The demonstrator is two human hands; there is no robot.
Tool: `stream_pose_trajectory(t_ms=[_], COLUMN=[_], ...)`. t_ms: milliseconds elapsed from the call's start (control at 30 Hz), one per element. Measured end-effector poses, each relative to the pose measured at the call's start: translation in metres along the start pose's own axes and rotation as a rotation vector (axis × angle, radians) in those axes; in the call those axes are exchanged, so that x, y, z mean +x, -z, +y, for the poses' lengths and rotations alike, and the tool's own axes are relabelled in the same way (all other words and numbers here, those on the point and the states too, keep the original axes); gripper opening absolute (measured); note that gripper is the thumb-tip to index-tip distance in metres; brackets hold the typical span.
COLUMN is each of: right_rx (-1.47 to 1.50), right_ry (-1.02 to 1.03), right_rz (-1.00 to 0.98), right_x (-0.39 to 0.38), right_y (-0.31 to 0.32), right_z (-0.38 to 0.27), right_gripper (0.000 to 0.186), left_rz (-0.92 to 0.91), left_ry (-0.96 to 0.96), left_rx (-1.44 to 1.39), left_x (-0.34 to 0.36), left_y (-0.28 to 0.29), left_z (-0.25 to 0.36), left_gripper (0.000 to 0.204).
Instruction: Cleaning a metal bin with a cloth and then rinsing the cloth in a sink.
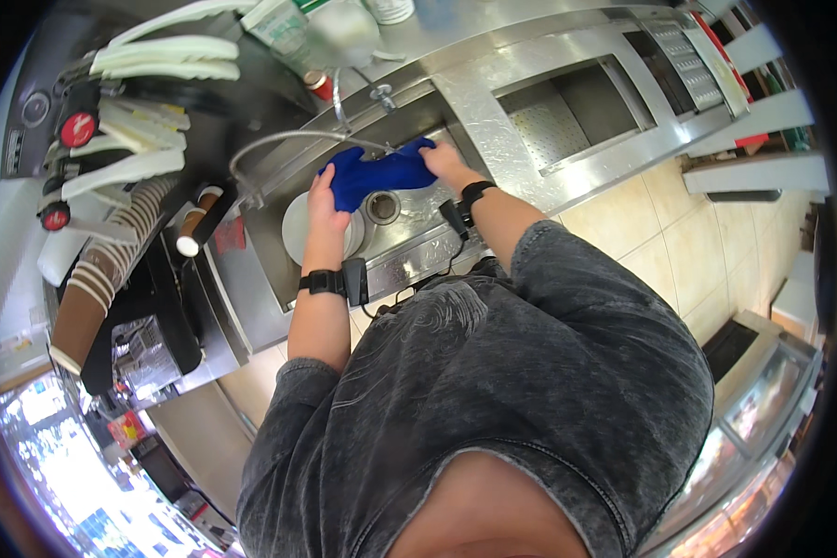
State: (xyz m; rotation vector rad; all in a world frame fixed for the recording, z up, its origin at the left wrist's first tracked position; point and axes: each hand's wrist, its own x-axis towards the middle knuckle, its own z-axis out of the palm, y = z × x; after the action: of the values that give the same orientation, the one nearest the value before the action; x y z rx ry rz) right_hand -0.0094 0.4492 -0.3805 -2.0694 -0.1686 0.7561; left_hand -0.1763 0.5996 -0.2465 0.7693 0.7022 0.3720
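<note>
A blue cloth [386,175] is stretched between my two hands over a steel sink [409,251]. My left hand [326,200] grips the cloth's left end, and my right hand [445,163] grips its right end. Below the cloth the round sink drain [381,207] shows. White plates [296,228] lie in the left part of the sink, partly hidden behind my left hand and forearm. A curved metal spout [293,136] reaches over the basin, and its tip is close behind the cloth.
Left of the sink stand stacked paper cups [126,242] and a drink dispenser with white levers [144,153]. A small red-capped container [318,84] stands behind the sink. On the right, the steel counter holds a second recessed basin [567,116]. Tiled floor [623,223] lies beyond the counter's front edge.
</note>
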Motion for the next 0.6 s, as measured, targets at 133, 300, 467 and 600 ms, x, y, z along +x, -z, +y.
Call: stream_pose_trajectory(t_ms=[133,300,467,600], right_rx=[-0.428,0.438,0.965,0.470], right_ry=[0.187,0.033,-0.062,-0.282], right_rz=[0.199,-0.281,-0.250,-0.063], right_x=[-0.066,-0.092,-0.081,-0.076], right_y=[0.011,-0.005,-0.034,-0.020], right_z=[-0.034,-0.053,-0.047,-0.042], right_gripper=[0.034,0.042,0.060,0.069], left_rz=[-0.149,-0.032,-0.221,-0.073], left_ry=[0.070,0.204,0.197,0.292], left_rx=[-0.027,-0.012,0.077,-0.034], left_x=[0.006,0.000,0.026,0.018], left_y=[-0.010,-0.030,-0.043,-0.054], left_z=[-0.011,-0.026,-0.054,-0.059], left_gripper=[0.040,0.045,0.048,0.051])
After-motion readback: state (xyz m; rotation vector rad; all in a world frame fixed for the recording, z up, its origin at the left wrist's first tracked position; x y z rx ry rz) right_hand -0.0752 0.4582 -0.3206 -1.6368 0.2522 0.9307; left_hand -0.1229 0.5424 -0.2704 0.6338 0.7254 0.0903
